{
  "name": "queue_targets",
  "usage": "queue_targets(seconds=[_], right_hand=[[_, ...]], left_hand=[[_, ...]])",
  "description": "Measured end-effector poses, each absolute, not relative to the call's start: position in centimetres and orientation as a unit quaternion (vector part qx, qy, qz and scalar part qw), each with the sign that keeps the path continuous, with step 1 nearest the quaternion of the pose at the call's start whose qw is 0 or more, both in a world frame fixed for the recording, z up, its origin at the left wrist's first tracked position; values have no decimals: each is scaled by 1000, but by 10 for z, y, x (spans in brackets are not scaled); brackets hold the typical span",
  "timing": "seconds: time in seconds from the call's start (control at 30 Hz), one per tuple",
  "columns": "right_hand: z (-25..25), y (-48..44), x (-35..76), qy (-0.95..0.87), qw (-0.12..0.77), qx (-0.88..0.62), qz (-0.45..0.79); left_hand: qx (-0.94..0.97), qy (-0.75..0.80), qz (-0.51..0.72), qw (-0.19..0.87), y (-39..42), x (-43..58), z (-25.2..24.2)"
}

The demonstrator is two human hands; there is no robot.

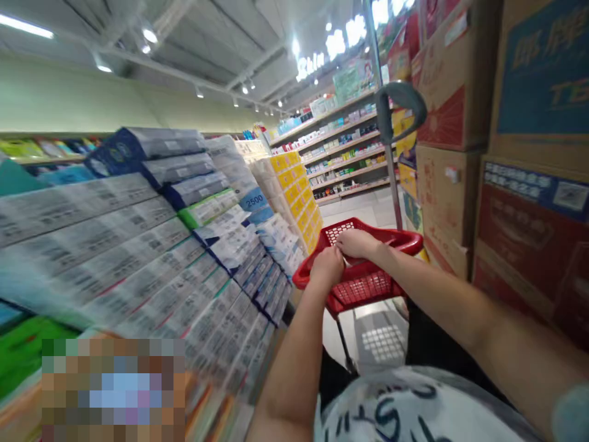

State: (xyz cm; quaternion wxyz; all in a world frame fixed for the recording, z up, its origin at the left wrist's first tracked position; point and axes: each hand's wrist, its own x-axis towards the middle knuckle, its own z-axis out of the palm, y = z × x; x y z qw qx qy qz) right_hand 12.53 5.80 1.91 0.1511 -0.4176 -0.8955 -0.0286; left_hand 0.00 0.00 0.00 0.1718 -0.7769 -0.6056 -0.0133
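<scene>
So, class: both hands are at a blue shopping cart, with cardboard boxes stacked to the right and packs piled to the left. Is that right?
Not quite: the head view shows the shopping cart is red, not blue. The left hand, right hand, cardboard boxes and packs are as stated.

Finger details on left hand and right hand hidden; grip unclear. Red shopping cart partly covered by both. Tissue packs smeared, print unreadable. Shelf goods too small to identify. Cardboard cartons cut by right edge, printed shirt by bottom.
</scene>
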Motion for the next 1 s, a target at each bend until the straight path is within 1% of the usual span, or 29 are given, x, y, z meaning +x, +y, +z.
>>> queue_targets(seconds=[0.1, 0.17, 0.27, 0.4, 0.5, 0.6, 0.7, 0.83, 1.0], right_hand=[[18, 57, 127, -898, 166, -408, -30], [17, 58, 127, -892, 170, -418, -18], [16, 61, 126, -874, 167, -456, 8], [16, 62, 124, -855, 175, -487, 25], [15, 63, 123, -854, 179, -489, 28], [14, 66, 122, -859, 170, -482, 20], [14, 68, 121, -871, 157, -466, 3], [14, 68, 121, -874, 135, -467, -3], [14, 59, 126, -896, 125, -424, -27]], left_hand=[[-761, -626, -46, 168, -2, 1, 3], [-755, -617, -113, 192, -6, 2, -1], [-764, -544, -234, 258, -17, 1, -16], [-789, -441, -288, 316, -30, -4, -39], [-788, -429, -304, 320, -35, -3, -46], [-759, -485, -311, 301, -36, 5, -42], [-739, -546, -279, 278, -38, 14, -31], [-740, -579, -222, 261, -41, 19, -17], [-728, -603, -219, 241, -46, 22, -9]])
